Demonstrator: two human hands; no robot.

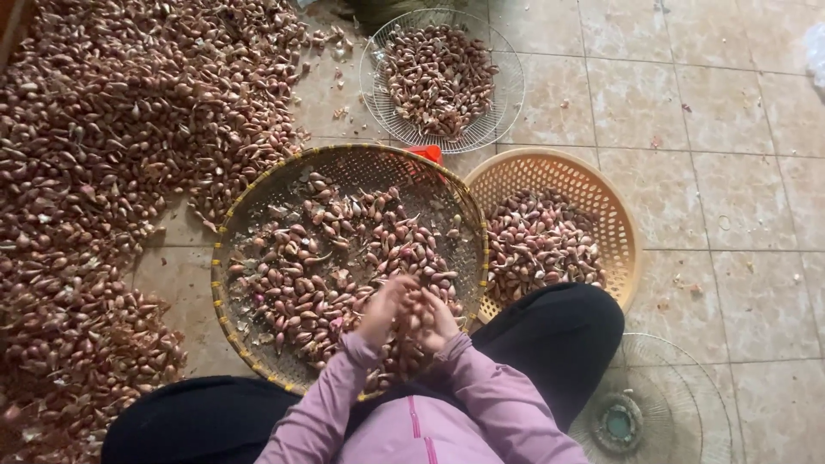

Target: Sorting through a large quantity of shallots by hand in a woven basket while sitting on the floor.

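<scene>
A round woven bamboo tray rests on my lap and the floor, holding many small reddish shallot bulbs. My left hand and my right hand meet over the tray's near edge, fingers curled together around a few shallot bulbs. Both arms wear pink sleeves. Exactly which hand holds which bulb is hidden by the fingers.
A huge heap of shallots covers the floor at left. A tan plastic basket with shallots sits to the right. Beyond is a wire fan-guard tray with more; another wire guard lies near my right knee. Tiled floor at right.
</scene>
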